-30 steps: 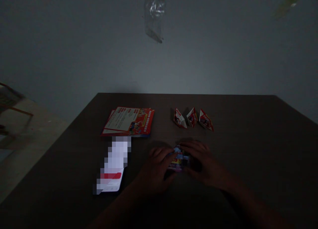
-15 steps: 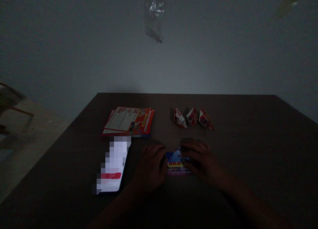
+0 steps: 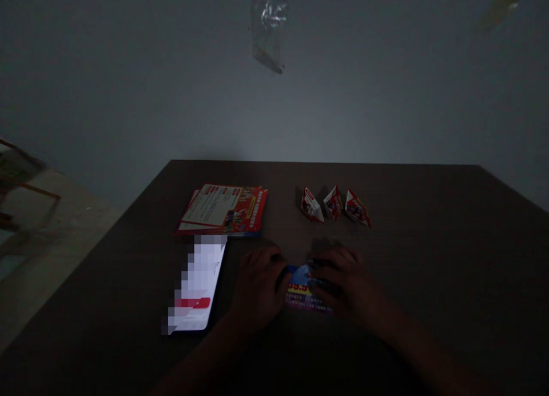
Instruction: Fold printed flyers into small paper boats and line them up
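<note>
A small printed sheet [image 3: 302, 293] in blue, yellow and pink lies on the dark table between my hands. My left hand [image 3: 261, 281] touches its left edge, thumb against the paper and fingers curled. Over its right part rests my right hand [image 3: 343, 278], fingers bent onto the paper and covering the right edge. Both hands are dim, so fingertip contact is hard to make out. Behind them stand three folded red and white paper pieces [image 3: 311, 205], [image 3: 333, 203], [image 3: 357, 208] in a row.
A stack of red and white leaflets [image 3: 218, 209] lies at the back left of the table [image 3: 429, 224]. In front of it a lit phone [image 3: 199, 287] sits left of my left hand. A pale wall rises behind, with a clear plastic bag [image 3: 269, 27] on it.
The printed sheet has turned slightly, its right side lower, and sits a little closer to me. My left hand has shifted slightly on its edge. Both hands stay at the paper.
</note>
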`<state>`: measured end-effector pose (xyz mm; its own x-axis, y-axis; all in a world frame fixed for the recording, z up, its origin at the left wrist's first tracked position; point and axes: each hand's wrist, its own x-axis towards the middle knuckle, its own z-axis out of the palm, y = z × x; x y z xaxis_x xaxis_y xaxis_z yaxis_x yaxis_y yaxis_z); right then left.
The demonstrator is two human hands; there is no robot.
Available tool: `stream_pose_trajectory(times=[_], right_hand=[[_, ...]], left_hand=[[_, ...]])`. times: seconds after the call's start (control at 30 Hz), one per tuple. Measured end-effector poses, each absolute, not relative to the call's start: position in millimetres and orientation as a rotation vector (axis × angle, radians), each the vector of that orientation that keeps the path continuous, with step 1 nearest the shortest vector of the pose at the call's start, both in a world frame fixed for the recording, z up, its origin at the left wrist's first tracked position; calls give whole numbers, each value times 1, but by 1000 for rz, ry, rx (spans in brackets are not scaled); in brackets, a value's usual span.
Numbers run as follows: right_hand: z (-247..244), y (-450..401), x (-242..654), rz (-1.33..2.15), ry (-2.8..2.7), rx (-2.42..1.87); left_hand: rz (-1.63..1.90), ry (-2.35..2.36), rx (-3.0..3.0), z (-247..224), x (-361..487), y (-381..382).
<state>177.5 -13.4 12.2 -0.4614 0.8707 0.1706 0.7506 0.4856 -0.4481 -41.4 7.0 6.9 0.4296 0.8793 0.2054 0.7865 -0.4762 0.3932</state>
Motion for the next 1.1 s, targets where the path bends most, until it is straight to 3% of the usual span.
stream_pose_trajectory(times=[1.1], right_hand=[[13,-14,173,382,-2381,-1365]], left_hand=[[639,1324,2236,5,-35,5]])
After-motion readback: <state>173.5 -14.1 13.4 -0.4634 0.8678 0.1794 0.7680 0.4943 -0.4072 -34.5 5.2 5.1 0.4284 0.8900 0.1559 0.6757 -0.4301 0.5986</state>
